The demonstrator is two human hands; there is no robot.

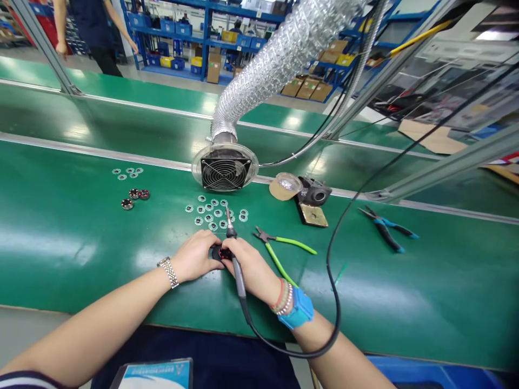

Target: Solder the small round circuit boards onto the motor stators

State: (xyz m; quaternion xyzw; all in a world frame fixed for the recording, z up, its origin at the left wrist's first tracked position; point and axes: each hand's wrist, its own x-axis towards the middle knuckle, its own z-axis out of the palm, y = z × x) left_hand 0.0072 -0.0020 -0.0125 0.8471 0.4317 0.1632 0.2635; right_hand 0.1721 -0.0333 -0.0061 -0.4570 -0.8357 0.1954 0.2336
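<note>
My left hand (198,254), with a metal watch band at the wrist, is closed on the side of a small round black part with red marks (222,253) on the bench. My right hand (253,270) holds a soldering iron (239,278), its tip pointing away from me, while its fingertips also touch the round part. Just beyond my hands lie several small round circuit boards (208,207). Green-handled cutting pliers (279,243) lie open to the right of my right hand. Fingers partly hide the round part.
A fume extractor fan (225,173) on a foil duct hangs ahead. A soldering iron stand (314,197) with a sponge tray is behind the pliers. Blue-handled pliers (387,229) lie right. Left are three round black-and-red parts (133,193) and more small boards (130,170). The iron's cable (336,292) loops over my right forearm.
</note>
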